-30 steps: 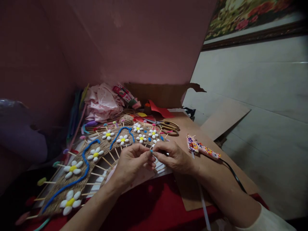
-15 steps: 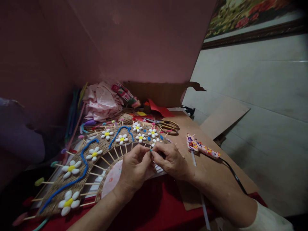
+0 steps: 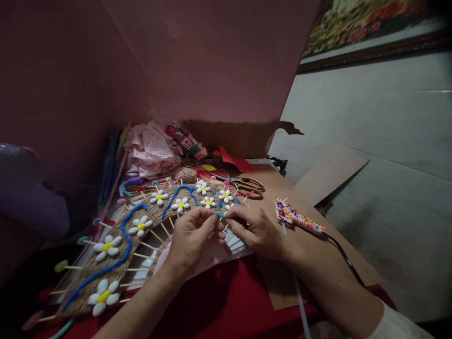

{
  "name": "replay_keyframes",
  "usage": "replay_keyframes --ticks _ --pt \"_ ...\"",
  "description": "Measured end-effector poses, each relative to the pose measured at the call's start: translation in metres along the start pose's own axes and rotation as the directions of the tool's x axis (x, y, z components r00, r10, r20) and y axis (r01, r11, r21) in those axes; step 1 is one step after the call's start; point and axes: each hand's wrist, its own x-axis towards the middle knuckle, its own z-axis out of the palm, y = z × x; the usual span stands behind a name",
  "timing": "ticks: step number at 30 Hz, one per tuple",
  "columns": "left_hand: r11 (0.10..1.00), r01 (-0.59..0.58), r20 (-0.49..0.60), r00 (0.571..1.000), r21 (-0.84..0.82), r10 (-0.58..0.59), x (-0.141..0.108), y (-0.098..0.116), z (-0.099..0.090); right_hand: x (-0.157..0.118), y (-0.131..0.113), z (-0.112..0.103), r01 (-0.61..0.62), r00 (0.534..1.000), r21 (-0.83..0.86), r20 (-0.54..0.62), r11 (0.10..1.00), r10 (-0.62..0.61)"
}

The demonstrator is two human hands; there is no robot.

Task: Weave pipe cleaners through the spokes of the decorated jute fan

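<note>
A small teal-blue piece [image 3: 219,214], perhaps a bit of pipe cleaner, spans the fingertips of both hands. My left hand [image 3: 194,240] pinches its left end between thumb and forefinger. At its right end the fingers of my right hand [image 3: 256,230] are closed on it. Beneath and behind them lies a curved, twine-wrapped craft panel [image 3: 84,287] with thin wooden sticks, several white daisies [image 3: 103,297] with yellow centres and blue wavy strips [image 3: 127,242]. Small blue dots [image 3: 220,204] sit among the daisies near my hands. My hands hide part of the panel's right end.
A flower-patterned glue gun [image 3: 296,219] with a black cord lies on brown cardboard [image 3: 325,259] at right. Gold-handled scissors [image 3: 250,186], a twine ball [image 3: 186,175], red paper [image 3: 236,161] and crumpled pink fabric [image 3: 151,148] are behind the panel. Red cloth [image 3: 226,301] covers the front.
The hands have drawn slightly apart and tilted, and more of the blue piece shows between the fingertips. The view has shifted a little; the panel and tools lie as before.
</note>
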Motion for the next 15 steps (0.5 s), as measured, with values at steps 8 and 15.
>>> replay_keyframes --ticks 8,15 --pt "0.926 -0.195 -0.02 0.977 0.325 0.213 0.001 -0.019 -0.005 -0.005 0.002 0.014 0.061 0.998 -0.126 0.009 0.99 -0.06" --pt "0.812 -0.322 0.055 0.939 0.486 0.34 -0.001 -0.018 -0.007 -0.002 0.002 0.007 0.113 0.993 -0.29 0.058 0.95 -0.1"
